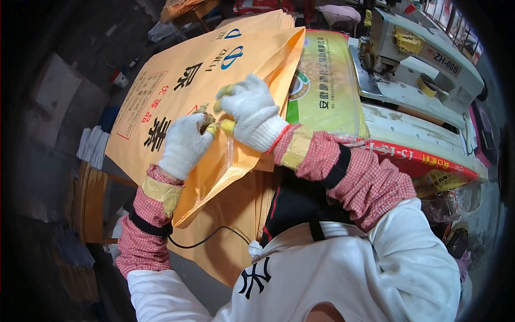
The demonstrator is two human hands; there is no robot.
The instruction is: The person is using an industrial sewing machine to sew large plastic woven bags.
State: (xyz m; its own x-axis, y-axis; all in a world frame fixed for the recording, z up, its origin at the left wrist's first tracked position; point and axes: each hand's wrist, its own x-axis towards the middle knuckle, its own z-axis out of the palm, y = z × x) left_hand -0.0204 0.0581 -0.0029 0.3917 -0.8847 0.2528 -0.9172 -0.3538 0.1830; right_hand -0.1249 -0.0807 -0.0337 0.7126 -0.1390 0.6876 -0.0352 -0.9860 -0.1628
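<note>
Left hand: the left hand (184, 144), in a white knit glove, was closed on the edge of the orange woven bag (204, 91), fingers pinching it.
Right hand: the right hand (251, 110), gloved alike, was curled shut on the same edge, just at 2 o'clock of the left one.
Bag: flat, glossy woven plastic with a clear inner liner (228, 155); it spread from the hands toward 11 o'clock over a stack of like bags on the surface.
Nearby: a green printed sack (327, 86) lay at 3 o'clock; a cream metal sewing machine (424, 64) stood at 2 o'clock.
</note>
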